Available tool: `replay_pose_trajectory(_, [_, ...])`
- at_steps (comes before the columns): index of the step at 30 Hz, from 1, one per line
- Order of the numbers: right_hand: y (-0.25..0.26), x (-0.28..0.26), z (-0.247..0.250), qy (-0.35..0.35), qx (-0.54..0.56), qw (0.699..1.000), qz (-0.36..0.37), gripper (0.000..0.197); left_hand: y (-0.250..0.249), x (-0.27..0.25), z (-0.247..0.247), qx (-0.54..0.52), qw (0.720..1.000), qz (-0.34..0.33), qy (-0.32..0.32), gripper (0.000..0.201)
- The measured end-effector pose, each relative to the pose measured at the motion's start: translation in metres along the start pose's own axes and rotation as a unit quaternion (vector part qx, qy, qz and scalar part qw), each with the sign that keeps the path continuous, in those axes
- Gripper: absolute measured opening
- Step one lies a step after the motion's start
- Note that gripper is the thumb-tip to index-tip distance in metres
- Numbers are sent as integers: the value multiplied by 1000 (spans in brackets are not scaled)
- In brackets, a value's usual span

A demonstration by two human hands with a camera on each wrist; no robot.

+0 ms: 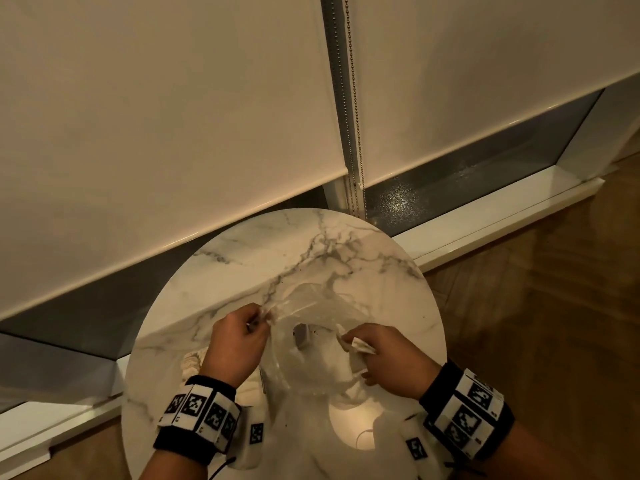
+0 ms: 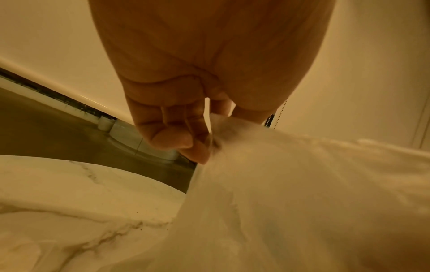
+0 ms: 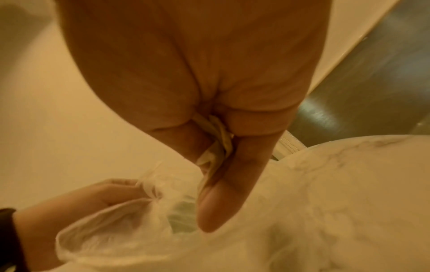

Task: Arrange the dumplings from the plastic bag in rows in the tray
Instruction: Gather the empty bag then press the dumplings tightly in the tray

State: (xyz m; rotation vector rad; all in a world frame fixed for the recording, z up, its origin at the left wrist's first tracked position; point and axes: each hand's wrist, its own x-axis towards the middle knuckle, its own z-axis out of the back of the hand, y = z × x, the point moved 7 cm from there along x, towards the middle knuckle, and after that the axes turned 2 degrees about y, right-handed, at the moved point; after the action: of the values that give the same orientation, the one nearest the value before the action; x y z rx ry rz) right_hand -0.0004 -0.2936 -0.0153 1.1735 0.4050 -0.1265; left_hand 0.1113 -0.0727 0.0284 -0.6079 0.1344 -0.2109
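Observation:
A clear plastic bag (image 1: 311,306) lies open on the round marble table (image 1: 242,258). My left hand (image 1: 261,315) pinches the bag's left rim and holds it up; the left wrist view shows the left hand (image 2: 210,128) with the film of the bag (image 2: 291,184) bunched between thumb and fingers. My right hand (image 1: 349,341) is at the bag's right side and grips a pale pleated dumpling (image 1: 356,344). In the right wrist view the dumpling (image 3: 216,147) sits between the thumb and fingers of the right hand (image 3: 216,160), above the bag (image 3: 116,230). More dumplings (image 1: 192,363) lie by my left wrist. I cannot make out the tray.
A small dark object (image 1: 301,336) shows through the bag. A window sill (image 1: 485,220) and roller blinds with a bead chain (image 1: 355,116) stand just behind the table. Wooden floor (image 1: 554,306) lies to the right. Marker bands wrap both wrists.

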Motion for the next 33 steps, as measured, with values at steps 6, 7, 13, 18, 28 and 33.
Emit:
replay_pose_trajectory(6, [-3, -13, 8, 14, 205, 978, -30, 45, 4, -3, -2, -6, 1000, 14, -1, 27])
replay_pose_trajectory(7, [1, -16, 10, 16, 223, 974, -26, 44, 5, -3, -4, -12, 1000, 15, 2, 27])
replay_pose_trajectory(13, [17, -23, 36, -19, 297, 955, 3, 39, -2, -15, -38, -61, 996, 35, 61, 34])
replay_pose_trajectory(18, [22, -22, 53, -47, 310, 949, 12, 39, -13, -45, -89, -145, 952, 63, 263, 20])
replay_pose_trajectory(28, [54, -18, 35, -12, 352, 935, 24, 36, 7, -61, -63, -478, 837, 229, 134, 51])
replay_pose_trajectory(33, [83, -12, -39, 122, 327, 937, 9, 34, 8, -81, -68, -684, 643, 312, 147, 54])
